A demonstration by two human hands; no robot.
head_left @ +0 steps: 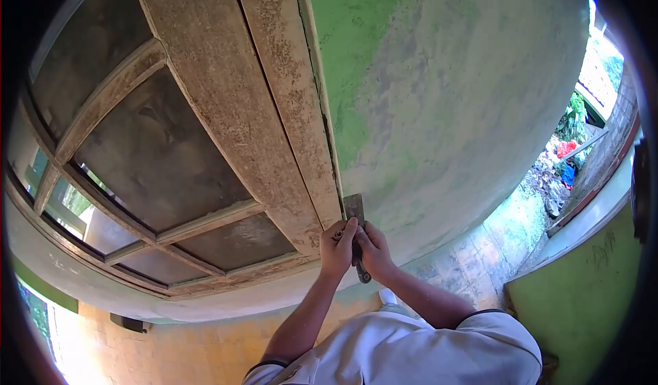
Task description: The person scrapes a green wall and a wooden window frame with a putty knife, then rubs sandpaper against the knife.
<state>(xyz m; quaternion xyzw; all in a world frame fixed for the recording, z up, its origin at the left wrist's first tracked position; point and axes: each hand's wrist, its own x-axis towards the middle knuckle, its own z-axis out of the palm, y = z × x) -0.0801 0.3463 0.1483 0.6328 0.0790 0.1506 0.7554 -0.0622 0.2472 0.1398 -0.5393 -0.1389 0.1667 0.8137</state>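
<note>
A scraper with a flat, dull metal blade points up, away from my body. Both hands are closed round its dark handle, whose end sticks out below them. My left hand grips it from the left, thumb laid along the handle. A small dark round thing shows by the left fingers; I cannot make out what it is. From the right, my right hand is wrapped on the same handle. The blade lies by the wall, close to the edge of the wooden window frame; contact is hard to tell.
Worn, flaking wood surrounds several glass panes on the left. The wall has patchy green paint and bare grey areas. Below is a tiled floor. A green surface stands at the right, with rubble beyond the wall's end.
</note>
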